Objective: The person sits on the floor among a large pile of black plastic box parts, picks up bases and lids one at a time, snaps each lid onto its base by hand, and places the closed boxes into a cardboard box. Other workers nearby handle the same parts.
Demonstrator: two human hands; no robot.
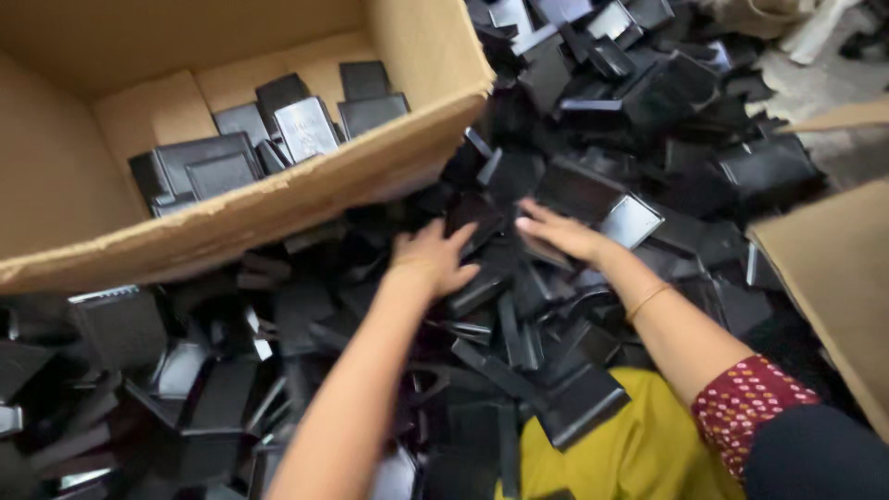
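A: What sits at ten o'clock?

B: An open cardboard box point(278, 199), a few black plastic trays point(222, 157) lying inside it.

A: And the hands?

B: At centre the left hand point(433, 257) rests loosely spread on the heap of black plastic trays point(574, 120), gripping nothing. Just toward three o'clock, the right hand point(558, 231) lies flat, fingers extended, touching the heap's top pieces; whether it grips one, I can't tell.

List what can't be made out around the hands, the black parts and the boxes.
- Head view, left hand: palm faces down into the pile of black plastic parts; any grasp is hidden.
- Right hand: motion blur; fingertips merge with the parts.
- Cardboard box: left and top edges cut off.
- Second cardboard piece: cut by the right edge.
- Floor: buried under parts.
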